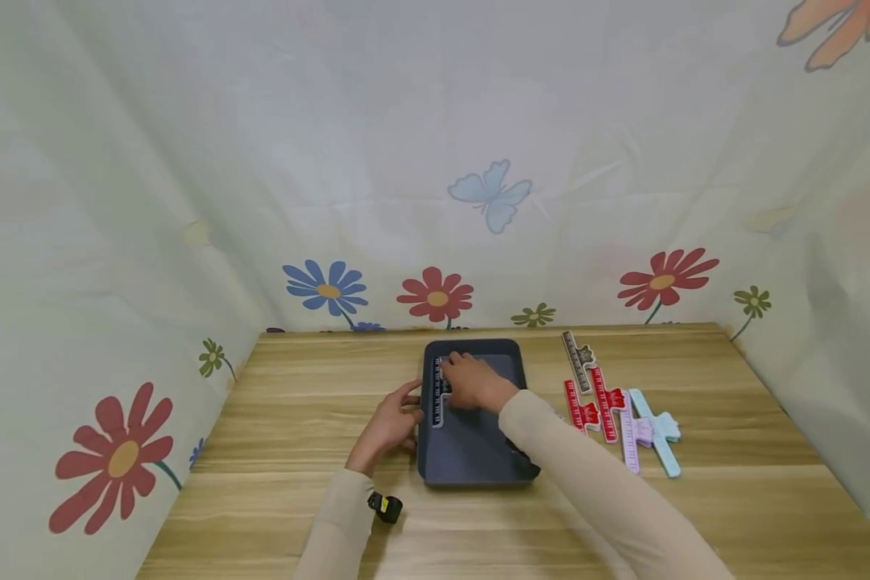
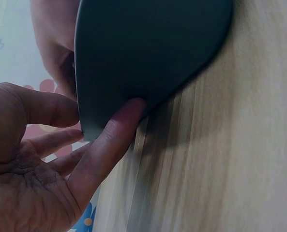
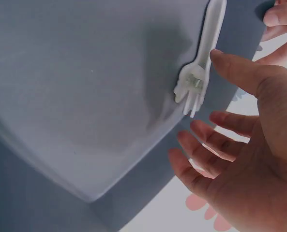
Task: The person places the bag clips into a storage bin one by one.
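Note:
A dark blue-grey tray (image 1: pixel 471 459) lies on the table. Inside it, along the left wall, is a long black clip (image 1: pixel 437 407) with a piano-key pattern; the right wrist view shows the clip's pale edge and its spring (image 3: pixel 197 83). My right hand (image 1: pixel 471 382) reaches over the tray beside this clip. Its thumb tip (image 3: pixel 217 57) is right at the clip's edge, and the other fingers are spread loosely. My left hand (image 1: pixel 393 419) rests against the tray's left side, its extended fingers touching the outer wall (image 2: pixel 148 53) and rim.
Right of the tray lie several similar clips: a black one (image 1: pixel 574 358), two red ones (image 1: pixel 604 407), a lilac one (image 1: pixel 629 435) and a light blue one (image 1: pixel 656 431). A flower-printed curtain (image 1: pixel 377 217) encloses the wooden table (image 1: pixel 297 403).

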The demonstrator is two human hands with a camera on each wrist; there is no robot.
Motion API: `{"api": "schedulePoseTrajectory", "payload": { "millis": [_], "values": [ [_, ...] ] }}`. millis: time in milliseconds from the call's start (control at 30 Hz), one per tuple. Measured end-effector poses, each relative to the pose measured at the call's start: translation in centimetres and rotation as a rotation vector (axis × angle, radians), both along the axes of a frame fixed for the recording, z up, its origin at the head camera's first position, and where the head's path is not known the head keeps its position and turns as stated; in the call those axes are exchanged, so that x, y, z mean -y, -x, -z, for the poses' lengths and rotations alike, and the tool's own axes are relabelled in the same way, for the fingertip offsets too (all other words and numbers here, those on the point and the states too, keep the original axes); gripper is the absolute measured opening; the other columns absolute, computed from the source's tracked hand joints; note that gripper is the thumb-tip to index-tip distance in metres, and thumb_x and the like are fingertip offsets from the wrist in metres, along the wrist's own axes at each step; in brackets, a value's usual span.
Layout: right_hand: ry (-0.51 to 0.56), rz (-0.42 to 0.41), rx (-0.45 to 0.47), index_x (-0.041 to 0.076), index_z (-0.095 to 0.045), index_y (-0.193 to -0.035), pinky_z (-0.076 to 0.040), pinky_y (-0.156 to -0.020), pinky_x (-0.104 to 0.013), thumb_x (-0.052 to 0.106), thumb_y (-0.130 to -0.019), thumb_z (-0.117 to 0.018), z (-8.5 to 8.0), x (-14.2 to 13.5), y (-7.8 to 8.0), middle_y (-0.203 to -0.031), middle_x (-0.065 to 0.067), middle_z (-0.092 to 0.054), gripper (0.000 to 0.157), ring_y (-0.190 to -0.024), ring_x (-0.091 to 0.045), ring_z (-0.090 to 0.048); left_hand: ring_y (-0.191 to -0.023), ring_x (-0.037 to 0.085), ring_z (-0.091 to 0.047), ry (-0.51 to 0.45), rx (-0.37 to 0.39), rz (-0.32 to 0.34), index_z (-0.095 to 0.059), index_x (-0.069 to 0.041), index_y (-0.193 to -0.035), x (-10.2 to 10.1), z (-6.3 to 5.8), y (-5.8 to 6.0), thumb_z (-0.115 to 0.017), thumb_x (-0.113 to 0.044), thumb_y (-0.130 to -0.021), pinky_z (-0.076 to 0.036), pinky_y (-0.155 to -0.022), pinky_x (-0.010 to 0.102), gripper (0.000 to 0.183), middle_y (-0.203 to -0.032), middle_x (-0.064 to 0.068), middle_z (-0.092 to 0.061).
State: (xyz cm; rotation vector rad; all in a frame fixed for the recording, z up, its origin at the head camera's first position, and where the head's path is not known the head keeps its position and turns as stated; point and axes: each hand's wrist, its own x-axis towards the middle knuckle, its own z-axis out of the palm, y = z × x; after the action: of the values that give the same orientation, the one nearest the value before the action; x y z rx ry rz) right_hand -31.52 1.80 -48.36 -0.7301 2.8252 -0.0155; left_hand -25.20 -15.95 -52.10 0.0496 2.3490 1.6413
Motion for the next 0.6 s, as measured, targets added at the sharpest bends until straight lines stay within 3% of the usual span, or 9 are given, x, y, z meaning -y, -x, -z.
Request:
{"api": "schedulePoseTrajectory", "payload": {
  "millis": [267,600],
  "values": [
    [0.072,-0.027,-0.022,0.011,-0.042,-0.149,-0.044,-0.108,-0.052,0.038,-0.09,-0.07,-1.8,-0.9,-1.2,-0.145,-0.012,-0.046,0.071,-0.133,-0.03,-0.046,-0.103,0.033,-0.066,0.011,0.006,-0.009,-0.036,-0.013,-0.152,0.2,0.2,0.1,-0.053,0.0,-0.09,-0.06,-0.052,0.042,0.066,-0.139,0.028,-0.052],
    [0.174,-0.077,-0.103,0.01,-0.047,-0.145,-0.045,-0.107,-0.053,0.033,-0.093,-0.066,-2.8,-2.3,-1.9,-0.144,-0.011,-0.048,0.06,-0.132,-0.029,-0.047,-0.104,0.032,-0.066,0.008,0.004,-0.011,-0.037,-0.014,-0.152,0.1,0.3,0.2,-0.055,0.0,-0.09,-0.059,-0.051,0.041,0.065,-0.138,0.027,-0.052]
  ]
}}
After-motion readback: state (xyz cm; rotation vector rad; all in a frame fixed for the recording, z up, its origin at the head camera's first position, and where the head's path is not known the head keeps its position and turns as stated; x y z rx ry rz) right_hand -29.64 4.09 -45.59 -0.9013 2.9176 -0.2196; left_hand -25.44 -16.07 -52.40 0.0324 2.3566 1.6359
